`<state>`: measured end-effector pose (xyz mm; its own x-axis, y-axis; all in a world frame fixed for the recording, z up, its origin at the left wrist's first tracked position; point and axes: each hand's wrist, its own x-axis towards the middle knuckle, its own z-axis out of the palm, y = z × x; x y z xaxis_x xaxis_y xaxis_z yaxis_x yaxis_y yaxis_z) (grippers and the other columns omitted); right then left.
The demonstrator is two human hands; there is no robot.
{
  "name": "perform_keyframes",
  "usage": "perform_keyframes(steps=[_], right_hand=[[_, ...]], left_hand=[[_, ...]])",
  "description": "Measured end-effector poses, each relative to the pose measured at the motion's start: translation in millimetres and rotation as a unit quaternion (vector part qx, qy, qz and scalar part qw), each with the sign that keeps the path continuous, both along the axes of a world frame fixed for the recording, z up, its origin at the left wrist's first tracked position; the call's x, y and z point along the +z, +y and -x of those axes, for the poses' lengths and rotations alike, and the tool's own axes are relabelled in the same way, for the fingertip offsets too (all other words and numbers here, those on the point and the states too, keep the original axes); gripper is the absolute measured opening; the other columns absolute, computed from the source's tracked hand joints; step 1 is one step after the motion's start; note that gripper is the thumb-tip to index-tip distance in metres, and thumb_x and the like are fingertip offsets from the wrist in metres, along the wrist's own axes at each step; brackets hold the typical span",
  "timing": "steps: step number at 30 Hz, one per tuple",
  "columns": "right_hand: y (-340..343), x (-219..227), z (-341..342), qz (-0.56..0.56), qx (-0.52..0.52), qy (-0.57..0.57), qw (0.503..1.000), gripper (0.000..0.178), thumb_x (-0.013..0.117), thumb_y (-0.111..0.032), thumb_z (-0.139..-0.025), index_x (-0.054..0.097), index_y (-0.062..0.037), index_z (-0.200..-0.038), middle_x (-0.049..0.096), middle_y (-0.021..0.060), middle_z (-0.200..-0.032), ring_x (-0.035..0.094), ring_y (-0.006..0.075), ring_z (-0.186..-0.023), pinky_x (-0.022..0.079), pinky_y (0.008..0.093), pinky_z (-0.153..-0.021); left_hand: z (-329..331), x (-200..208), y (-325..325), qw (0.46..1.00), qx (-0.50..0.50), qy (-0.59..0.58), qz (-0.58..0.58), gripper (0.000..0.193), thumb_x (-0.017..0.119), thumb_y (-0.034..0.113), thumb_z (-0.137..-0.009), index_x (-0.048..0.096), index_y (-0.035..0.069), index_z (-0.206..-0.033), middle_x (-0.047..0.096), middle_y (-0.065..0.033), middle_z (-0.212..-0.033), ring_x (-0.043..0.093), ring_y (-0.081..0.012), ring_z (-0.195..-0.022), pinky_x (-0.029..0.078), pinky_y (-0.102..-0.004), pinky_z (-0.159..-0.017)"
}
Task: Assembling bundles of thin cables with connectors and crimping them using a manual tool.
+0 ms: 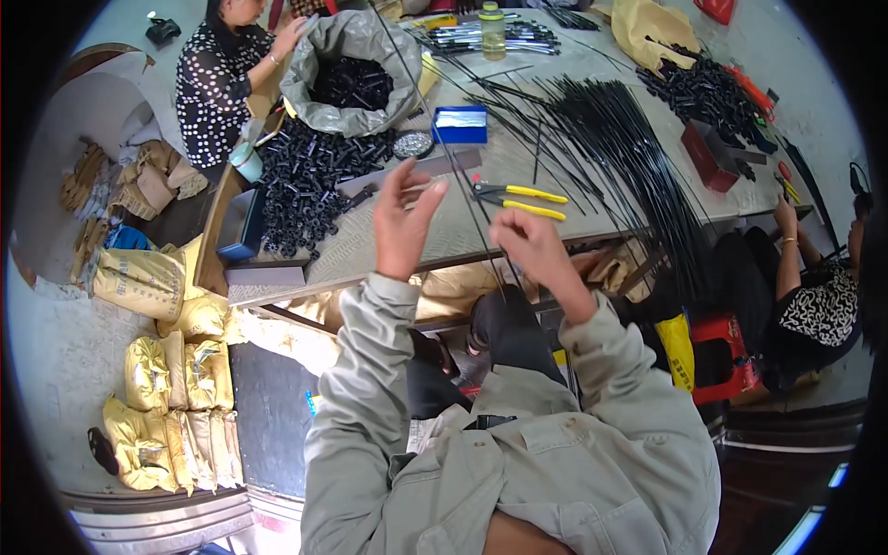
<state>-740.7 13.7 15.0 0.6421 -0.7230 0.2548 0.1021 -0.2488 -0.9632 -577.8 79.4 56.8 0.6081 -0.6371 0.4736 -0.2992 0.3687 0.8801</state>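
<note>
Left hand (405, 227), fingers parted, stood at nine o'clock from the curled right hand (532, 242), whose grip could not be told; the rod (468, 201) slanted between them. Pliers (536, 193) lay at the right hand's twelve o'clock.

1. Bright, mostly even light covers the table (356, 245); the left hand (407, 217) and right hand (532, 245) are well lit.
2. Deep shadow lies beneath the tabletop and around the red stool (720, 327).
3. Black pieces (351, 83) in the sack (314, 51) merge into one dark mass.
4. Blue-white glare streaks the lower right edge.
5. A black rim rounds the corners, and slats (166, 527) at lower left bend.
</note>
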Motion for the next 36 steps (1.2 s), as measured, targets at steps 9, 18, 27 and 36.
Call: perform_keyframes(steps=[9, 18, 27, 36], right_hand=[[22.4, -2.7, 38.5, 0.395, -0.152, 0.063, 0.904, 0.008, 0.06, -0.007, -0.078, 0.055, -0.0031, -0.083, 0.052, 0.0067, -0.068, 0.054, 0.0212, -0.058, 0.042, 0.0289, -0.053], [9.9, 21.3, 44.7, 0.488, -0.124, 0.101, 0.858, 0.011, 0.06, -0.007, -0.073, 0.056, -0.0062, -0.083, 0.053, 0.0061, -0.076, 0.055, 0.0242, -0.07, 0.042, 0.0337, -0.057], [-46.1, 43.9, 16.4, 0.49, -0.215, -0.007, 0.845, 0.019, 0.058, -0.007, -0.077, 0.057, -0.0062, -0.096, 0.059, 0.0094, -0.094, 0.058, 0.0273, -0.086, 0.047, 0.0331, -0.071], [-170.0, -31.5, -23.1, 0.445, -0.36, 0.305, 0.761, 0.029, 0.066, -0.023, -0.074, 0.055, -0.006, -0.094, 0.059, 0.015, -0.092, 0.058, 0.0327, -0.086, 0.047, 0.0411, -0.07]], left_hand=[[-12.5, 5.1, 12.0, 0.973, -0.146, 0.008, -0.18, 0.035, 0.065, 0.018, -0.081, 0.055, 0.0, -0.11, 0.058, -0.0071, -0.094, 0.055, -0.0093, -0.075, 0.045, -0.0226, -0.059], [-19.0, 46.6, 49.6, 0.707, 0.133, -0.694, -0.021, 0.021, 0.067, 0.02, -0.076, 0.061, 0.005, -0.09, 0.059, -0.008, -0.084, 0.057, -0.0219, -0.071, 0.045, -0.0309, -0.059], [-62.4, -16.6, 120.8, 0.941, 0.055, -0.198, -0.27, 0.022, 0.052, 0.017, -0.089, 0.058, 0.002, -0.075, 0.047, 0.0004, -0.061, 0.042, -0.0103, -0.05, 0.031, -0.0261, -0.046], [-63.4, 23.9, 140.0, 0.957, -0.055, 0.236, -0.157, 0.026, 0.045, 0.026, -0.094, 0.055, 0.002, -0.096, 0.031, 0.0054, -0.058, 0.024, -0.0028, -0.047, 0.021, -0.018, -0.041]])
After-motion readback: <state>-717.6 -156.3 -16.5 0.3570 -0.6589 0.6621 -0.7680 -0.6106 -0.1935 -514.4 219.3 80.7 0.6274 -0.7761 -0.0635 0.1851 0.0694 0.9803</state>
